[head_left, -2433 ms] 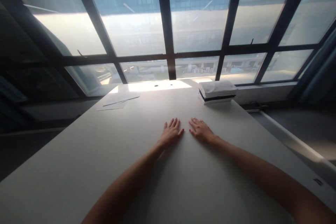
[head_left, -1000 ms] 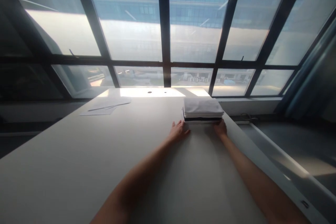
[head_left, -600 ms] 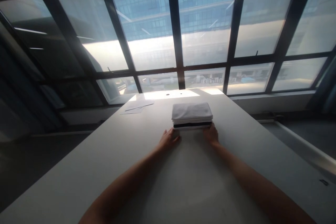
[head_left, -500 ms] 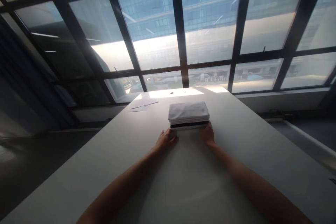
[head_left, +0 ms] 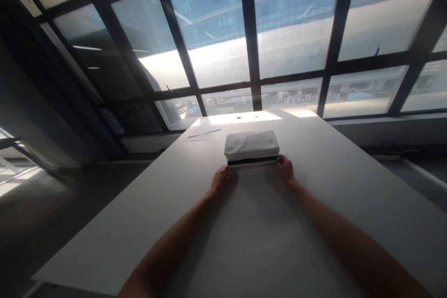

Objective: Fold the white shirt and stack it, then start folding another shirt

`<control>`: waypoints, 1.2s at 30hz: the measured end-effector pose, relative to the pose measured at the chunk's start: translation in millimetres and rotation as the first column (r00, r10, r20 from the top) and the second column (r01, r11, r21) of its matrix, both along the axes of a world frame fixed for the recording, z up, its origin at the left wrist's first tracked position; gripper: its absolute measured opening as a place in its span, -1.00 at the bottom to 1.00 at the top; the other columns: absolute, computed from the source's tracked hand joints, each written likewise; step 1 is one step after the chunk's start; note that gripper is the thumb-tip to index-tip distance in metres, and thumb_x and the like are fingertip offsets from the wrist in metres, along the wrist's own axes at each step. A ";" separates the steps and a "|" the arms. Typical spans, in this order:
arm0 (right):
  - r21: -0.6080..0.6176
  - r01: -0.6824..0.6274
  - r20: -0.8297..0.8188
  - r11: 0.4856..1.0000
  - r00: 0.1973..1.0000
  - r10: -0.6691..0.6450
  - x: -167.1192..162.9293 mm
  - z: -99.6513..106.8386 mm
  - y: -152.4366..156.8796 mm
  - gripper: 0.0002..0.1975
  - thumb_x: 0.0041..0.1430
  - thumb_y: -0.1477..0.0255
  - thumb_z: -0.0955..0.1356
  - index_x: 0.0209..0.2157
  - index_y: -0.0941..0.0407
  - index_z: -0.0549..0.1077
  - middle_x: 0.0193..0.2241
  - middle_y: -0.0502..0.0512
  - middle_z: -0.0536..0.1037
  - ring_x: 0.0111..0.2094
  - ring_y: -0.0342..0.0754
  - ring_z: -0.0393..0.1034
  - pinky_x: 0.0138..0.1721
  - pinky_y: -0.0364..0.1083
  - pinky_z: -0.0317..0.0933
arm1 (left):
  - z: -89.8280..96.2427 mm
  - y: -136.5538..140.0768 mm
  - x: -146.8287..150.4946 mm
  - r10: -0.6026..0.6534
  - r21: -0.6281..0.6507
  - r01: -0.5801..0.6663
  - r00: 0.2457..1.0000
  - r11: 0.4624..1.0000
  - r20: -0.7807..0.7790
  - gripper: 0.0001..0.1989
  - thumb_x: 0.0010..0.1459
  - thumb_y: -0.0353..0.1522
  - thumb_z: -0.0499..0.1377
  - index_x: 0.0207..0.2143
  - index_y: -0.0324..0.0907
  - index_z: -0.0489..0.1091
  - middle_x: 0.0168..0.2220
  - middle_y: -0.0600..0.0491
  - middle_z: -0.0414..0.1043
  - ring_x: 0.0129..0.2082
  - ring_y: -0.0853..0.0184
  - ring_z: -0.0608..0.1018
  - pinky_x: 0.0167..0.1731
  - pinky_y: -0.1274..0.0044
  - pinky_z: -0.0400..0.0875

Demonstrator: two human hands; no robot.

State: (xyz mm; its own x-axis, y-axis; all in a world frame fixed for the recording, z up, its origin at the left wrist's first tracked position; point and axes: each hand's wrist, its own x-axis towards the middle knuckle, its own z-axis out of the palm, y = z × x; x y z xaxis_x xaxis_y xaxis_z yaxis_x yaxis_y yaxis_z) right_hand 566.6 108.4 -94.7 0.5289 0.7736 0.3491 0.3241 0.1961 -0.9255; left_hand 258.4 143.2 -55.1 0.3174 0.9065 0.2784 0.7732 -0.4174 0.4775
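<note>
an office-like room: white table, tall dark-framed windows, dark curtain

The worktop is big, white and flat; a neat pile of folded white cloths with a dark layer near the bottom sits on it; some paper sheets lie farther back, to the left; bright sun lights the far end.

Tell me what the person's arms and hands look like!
Both arms are bare, with no sleeves showing. The left hand and right hand have no gloves, and I see no watch or bracelet. The fingers look too small to check for rings.
</note>
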 end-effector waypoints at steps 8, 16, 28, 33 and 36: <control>-0.015 0.028 -0.054 0.999 0.998 -0.029 1.1 1.3 -0.9 -0.61 -0.07 0.38 0.33 -0.15 0.08 0.58 -0.24 0.20 0.70 -0.16 0.13 0.59 -0.14 0.00 0.42 | -9.5 8.3 -3.3 -0.042 0.060 0.038 0.997 0.997 0.062 -0.62 0.22 -0.47 0.13 0.08 -0.23 0.47 0.06 -0.19 0.51 0.06 0.11 0.53 0.06 0.37 0.40; -0.026 -0.013 -0.173 1.000 0.985 0.008 7.1 7.4 -6.2 -0.58 -0.13 0.37 0.34 -0.18 0.18 0.58 -0.36 0.19 0.67 -0.36 0.07 0.55 -0.32 -0.02 0.43 | 0.1 3.6 -3.2 -0.095 0.044 0.091 0.989 0.995 0.112 -0.68 0.24 -0.47 0.09 -0.02 -0.20 0.52 0.02 -0.17 0.57 0.04 0.09 0.57 0.07 0.32 0.43; -0.024 -0.013 -0.181 1.000 0.983 0.008 8.8 1.0 -2.9 -0.62 -0.13 0.35 0.37 -0.21 0.15 0.55 -0.36 0.19 0.65 -0.37 0.05 0.51 -0.37 -0.05 0.39 | 79.7 12.9 9.6 -0.115 0.433 0.068 0.990 0.899 0.084 -0.61 0.40 -0.30 0.09 0.23 -0.15 0.32 0.21 -0.15 0.41 0.24 0.11 0.42 0.22 0.24 0.34; -0.019 -0.031 -0.186 0.999 0.982 0.027 8.5 0.4 -3.2 -0.60 -0.12 0.32 0.37 -0.18 0.15 0.53 -0.31 0.20 0.65 -0.37 0.04 0.52 -0.39 -0.07 0.40 | 100.6 32.2 48.2 -0.356 0.304 0.453 0.876 0.838 -0.325 -0.58 0.37 -0.19 0.22 0.21 -0.10 0.41 0.25 -0.10 0.42 0.26 0.07 0.43 0.25 0.22 0.30; -0.022 -0.040 -0.184 0.999 0.982 0.035 9.3 0.5 -3.8 -0.60 -0.12 0.30 0.37 -0.19 0.15 0.53 -0.31 0.20 0.65 -0.38 0.05 0.53 -0.40 -0.05 0.41 | 100.3 41.9 60.9 -0.354 0.290 0.478 0.850 0.829 -0.389 -0.63 0.40 -0.22 0.18 0.20 -0.07 0.42 0.22 -0.07 0.45 0.21 0.11 0.48 0.17 0.29 0.38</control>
